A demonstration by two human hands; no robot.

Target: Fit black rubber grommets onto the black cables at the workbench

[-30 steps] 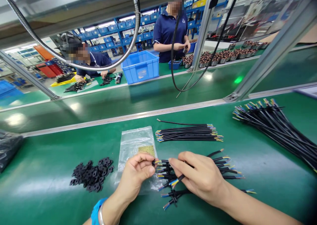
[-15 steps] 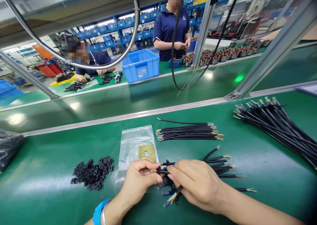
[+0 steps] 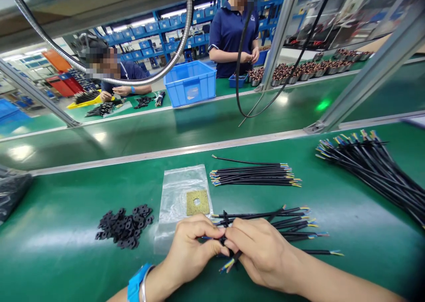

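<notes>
My left hand (image 3: 199, 242) is closed in a pinch, its thumb and forefinger on a black cable whose gripped part is mostly hidden. Right beside it, my right hand (image 3: 260, 251) wraps its fingers around black cable too. Below the fingertips, a black cable end (image 3: 229, 263) with bare coloured wires points down and left. Several black cables (image 3: 292, 223) lie under and behind my right hand, and a small black fitting (image 3: 226, 218) stands on one of them. A pile of small black rubber pieces (image 3: 124, 226) lies left of my hands.
A clear plastic bag (image 3: 175, 191) bears a yellowish square plate with a hole (image 3: 198, 203). Behind lies a row of black cables (image 3: 252, 175); a large cable bundle (image 3: 375, 169) is at right. Across the metal rail, two people work near a blue crate (image 3: 191, 84).
My left fingertips have moved slightly right, closer to my right fingers. The coloured wires that stuck out from the left pinch are now covered. The view has shifted slightly.
</notes>
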